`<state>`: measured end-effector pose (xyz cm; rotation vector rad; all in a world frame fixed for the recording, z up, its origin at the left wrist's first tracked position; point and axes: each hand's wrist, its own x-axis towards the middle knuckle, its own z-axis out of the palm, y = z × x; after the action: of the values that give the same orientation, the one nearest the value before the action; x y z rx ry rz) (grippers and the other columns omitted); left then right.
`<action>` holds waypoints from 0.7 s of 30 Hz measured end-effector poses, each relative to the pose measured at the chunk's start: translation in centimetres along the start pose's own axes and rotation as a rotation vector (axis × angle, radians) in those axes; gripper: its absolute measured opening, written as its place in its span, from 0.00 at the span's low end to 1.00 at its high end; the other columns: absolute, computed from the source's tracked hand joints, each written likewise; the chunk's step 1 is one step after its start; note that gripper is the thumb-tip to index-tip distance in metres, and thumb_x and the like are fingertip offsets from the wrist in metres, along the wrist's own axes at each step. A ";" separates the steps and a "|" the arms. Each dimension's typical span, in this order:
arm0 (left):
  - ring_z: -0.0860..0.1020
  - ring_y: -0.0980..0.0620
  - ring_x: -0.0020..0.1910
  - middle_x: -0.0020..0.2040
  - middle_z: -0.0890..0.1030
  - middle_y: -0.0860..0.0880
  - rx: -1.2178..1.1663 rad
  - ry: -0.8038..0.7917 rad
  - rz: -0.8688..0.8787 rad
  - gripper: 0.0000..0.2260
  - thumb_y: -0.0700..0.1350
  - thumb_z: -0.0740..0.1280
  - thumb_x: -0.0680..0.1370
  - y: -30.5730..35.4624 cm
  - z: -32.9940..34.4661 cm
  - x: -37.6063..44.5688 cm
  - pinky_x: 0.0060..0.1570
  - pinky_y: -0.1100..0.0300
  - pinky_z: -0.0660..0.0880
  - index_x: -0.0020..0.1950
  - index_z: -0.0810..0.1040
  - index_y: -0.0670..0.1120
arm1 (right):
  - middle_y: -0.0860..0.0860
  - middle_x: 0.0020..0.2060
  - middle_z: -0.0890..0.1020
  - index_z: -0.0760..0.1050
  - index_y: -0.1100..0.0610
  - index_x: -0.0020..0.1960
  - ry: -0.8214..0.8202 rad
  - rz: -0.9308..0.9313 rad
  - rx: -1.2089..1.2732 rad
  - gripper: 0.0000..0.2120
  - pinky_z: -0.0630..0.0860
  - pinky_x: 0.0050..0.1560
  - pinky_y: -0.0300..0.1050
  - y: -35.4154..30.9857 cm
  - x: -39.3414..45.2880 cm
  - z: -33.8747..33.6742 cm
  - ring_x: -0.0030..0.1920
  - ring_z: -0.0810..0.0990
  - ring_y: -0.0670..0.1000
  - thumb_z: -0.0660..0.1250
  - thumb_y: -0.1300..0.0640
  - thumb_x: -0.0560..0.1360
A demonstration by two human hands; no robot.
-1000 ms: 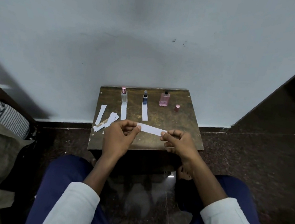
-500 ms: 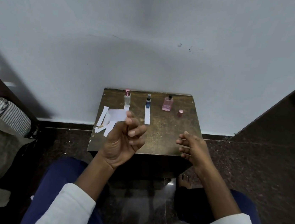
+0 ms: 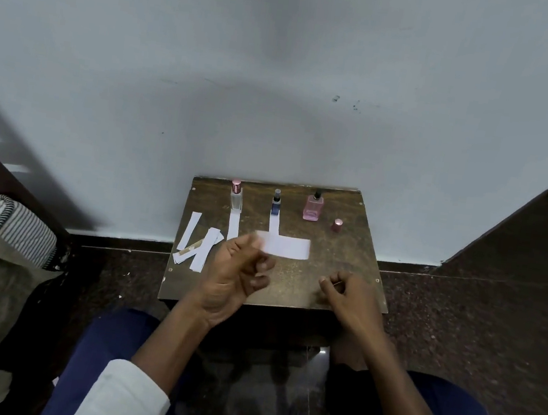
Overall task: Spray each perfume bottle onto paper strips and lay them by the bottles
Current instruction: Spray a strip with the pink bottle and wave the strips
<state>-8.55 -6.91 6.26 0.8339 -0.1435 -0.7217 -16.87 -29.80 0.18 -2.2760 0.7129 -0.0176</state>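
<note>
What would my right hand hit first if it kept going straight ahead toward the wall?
Probably the loose pink cap. The right hand points up the table towards it; depth is uncertain.

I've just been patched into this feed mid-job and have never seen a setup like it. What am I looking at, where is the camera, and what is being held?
There is no machine here: a person works with bare hands, and the one camera sits on their head, looking down over their knees at a small brown table against a wall. At the table's back stand three perfume bottles: a clear bottle, a blue bottle and a pink bottle with its pink cap standing off to its right. A white strip lies in front of the clear and the blue bottle; none lies by the pink one. Spare strips lie at the left. The left hand pinches a paper strip, blurred, above the table. The right hand is loosely curled and holds nothing.
</note>
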 end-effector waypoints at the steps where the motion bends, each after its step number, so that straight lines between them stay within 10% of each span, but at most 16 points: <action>1: 0.71 0.60 0.32 0.36 0.78 0.55 -0.169 -0.087 -0.008 0.14 0.53 0.85 0.68 0.3 0.1 -0.2 0.29 0.69 0.67 0.47 0.86 0.51 | 0.46 0.34 0.86 0.80 0.50 0.40 -0.004 -0.002 0.011 0.14 0.82 0.45 0.49 0.1 0.2 0.1 0.38 0.85 0.45 0.70 0.46 0.82; 4: 0.73 0.59 0.31 0.36 0.81 0.55 0.049 0.011 -0.004 0.13 0.49 0.83 0.71 -0.1 0.1 0.4 0.29 0.68 0.67 0.49 0.84 0.47 | 0.45 0.35 0.87 0.81 0.49 0.41 -0.021 0.001 0.017 0.14 0.84 0.48 0.53 0.3 0.5 0.2 0.38 0.86 0.45 0.69 0.41 0.80; 9: 0.83 0.65 0.40 0.42 0.87 0.61 1.572 0.442 0.192 0.08 0.59 0.74 0.79 -2.2 -2.7 1.6 0.43 0.60 0.82 0.50 0.88 0.56 | 0.45 0.35 0.87 0.79 0.48 0.41 -0.032 0.000 0.012 0.16 0.84 0.48 0.54 0.2 0.4 0.3 0.38 0.87 0.45 0.68 0.37 0.77; 12: 0.84 0.63 0.41 0.41 0.87 0.60 1.335 0.378 0.239 0.05 0.55 0.76 0.79 -1.6 -1.7 1.1 0.46 0.62 0.81 0.51 0.88 0.55 | 0.45 0.34 0.87 0.79 0.49 0.40 -0.017 -0.008 0.006 0.13 0.84 0.47 0.53 -0.1 0.2 0.0 0.37 0.86 0.44 0.70 0.44 0.81; 18: 0.79 0.58 0.41 0.43 0.84 0.54 -0.280 -0.358 -0.004 0.08 0.51 0.78 0.77 0.6 0.3 0.3 0.38 0.65 0.70 0.54 0.85 0.52 | 0.46 0.33 0.87 0.81 0.50 0.41 -0.013 -0.047 0.018 0.13 0.84 0.45 0.51 -0.1 0.3 -0.2 0.37 0.86 0.44 0.71 0.46 0.81; 21: 0.77 0.59 0.35 0.42 0.84 0.55 -0.105 -0.176 0.006 0.03 0.45 0.78 0.77 0.1 -0.3 0.9 0.34 0.66 0.69 0.49 0.86 0.51 | 0.46 0.34 0.86 0.81 0.49 0.41 -0.019 -0.071 0.005 0.11 0.83 0.45 0.50 -0.1 0.3 -0.1 0.37 0.85 0.45 0.71 0.46 0.80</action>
<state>-7.69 -7.28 6.03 0.6696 -0.2636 -0.7905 -16.62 -29.93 0.26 -2.2924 0.6216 -0.0308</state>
